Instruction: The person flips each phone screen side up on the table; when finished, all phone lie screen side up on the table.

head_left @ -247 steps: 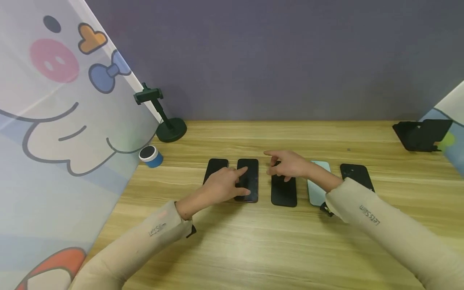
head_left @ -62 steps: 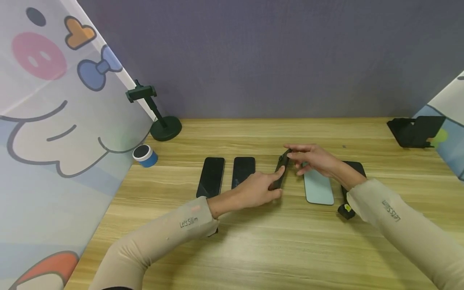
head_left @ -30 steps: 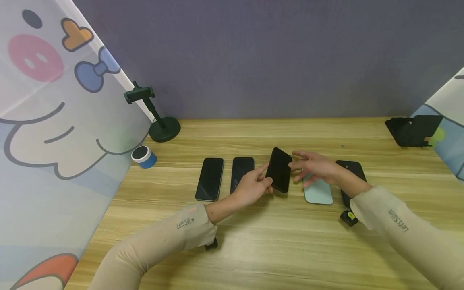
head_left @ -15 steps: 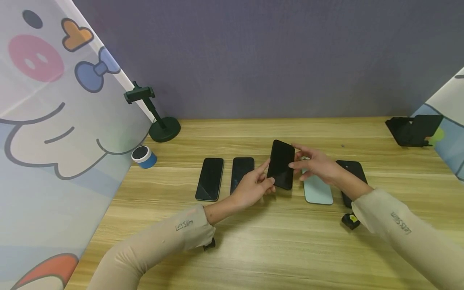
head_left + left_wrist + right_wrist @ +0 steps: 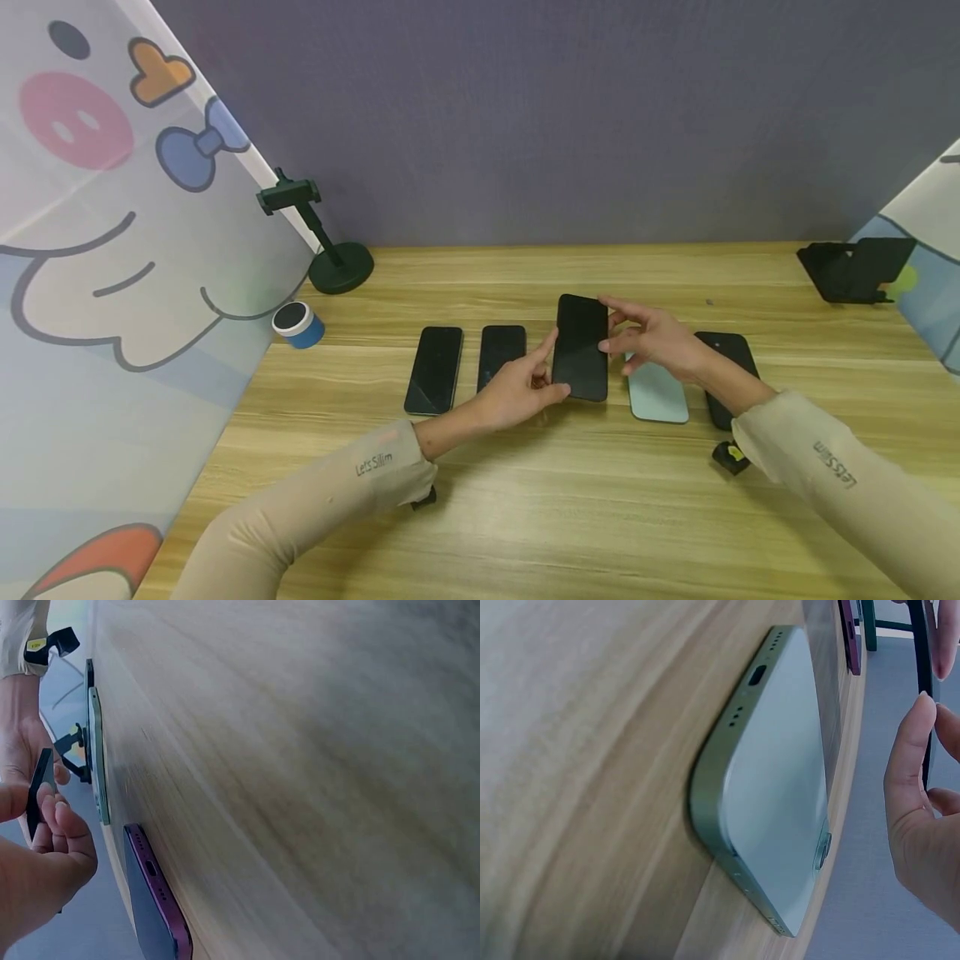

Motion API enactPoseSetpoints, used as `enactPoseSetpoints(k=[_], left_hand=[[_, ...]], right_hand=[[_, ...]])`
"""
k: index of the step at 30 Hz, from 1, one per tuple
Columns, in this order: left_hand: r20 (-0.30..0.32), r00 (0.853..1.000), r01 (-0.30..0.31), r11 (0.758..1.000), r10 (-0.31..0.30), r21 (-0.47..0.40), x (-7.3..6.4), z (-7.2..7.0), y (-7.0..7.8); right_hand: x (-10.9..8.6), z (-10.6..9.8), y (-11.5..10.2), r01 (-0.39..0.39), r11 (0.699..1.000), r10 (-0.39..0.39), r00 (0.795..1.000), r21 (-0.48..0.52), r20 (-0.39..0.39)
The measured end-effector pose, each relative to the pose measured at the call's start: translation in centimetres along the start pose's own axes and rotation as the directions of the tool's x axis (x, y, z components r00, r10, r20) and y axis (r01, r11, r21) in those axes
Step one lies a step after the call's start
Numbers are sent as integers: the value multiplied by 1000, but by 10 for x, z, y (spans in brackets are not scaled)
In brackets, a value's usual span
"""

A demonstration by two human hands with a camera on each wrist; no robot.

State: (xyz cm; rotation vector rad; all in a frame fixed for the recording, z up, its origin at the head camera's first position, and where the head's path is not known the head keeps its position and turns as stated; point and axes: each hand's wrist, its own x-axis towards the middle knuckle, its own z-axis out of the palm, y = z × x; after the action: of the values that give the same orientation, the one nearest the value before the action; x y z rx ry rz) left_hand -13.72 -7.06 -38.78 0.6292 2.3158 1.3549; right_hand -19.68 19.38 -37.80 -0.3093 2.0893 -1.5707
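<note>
Head view: the left hand [image 5: 517, 390] and right hand [image 5: 658, 340], partly curled, pinch a black phone [image 5: 581, 346] above the table [image 5: 562, 508]; lifting seems done, setting down not yet, with four other phones [image 5: 435, 371] lying flat.

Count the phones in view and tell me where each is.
5: leftmost phone and second phone on the table, held phone between left hand and right hand, then pale green phone and rightmost phone, also on the table. Others could be hidden.
</note>
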Motion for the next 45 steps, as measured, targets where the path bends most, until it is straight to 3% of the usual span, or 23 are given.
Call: enactPoseSetpoints(k=[9, 19, 33, 40, 45], left_hand=[[79, 997, 11, 999, -14, 40, 1, -4, -2], [148, 981, 111, 988, -126, 103, 2, -3, 3], [186, 950, 219, 961, -249, 167, 8, -4, 3], [175, 935, 276, 942, -309, 191, 12, -2, 6], [160, 932, 290, 934, -325, 210, 14, 0, 5]], right_hand=[[2, 0, 2, -9, 999, 9, 1000, -44, 17], [6, 3, 8, -57, 997, 61, 995, -56, 72], [12, 9, 9, -144, 989, 147, 984, -37, 104], [18, 10, 9, -162, 986, 167, 979, -46, 120], [21, 11, 11, -171, 984, 175, 977, -43, 124]])
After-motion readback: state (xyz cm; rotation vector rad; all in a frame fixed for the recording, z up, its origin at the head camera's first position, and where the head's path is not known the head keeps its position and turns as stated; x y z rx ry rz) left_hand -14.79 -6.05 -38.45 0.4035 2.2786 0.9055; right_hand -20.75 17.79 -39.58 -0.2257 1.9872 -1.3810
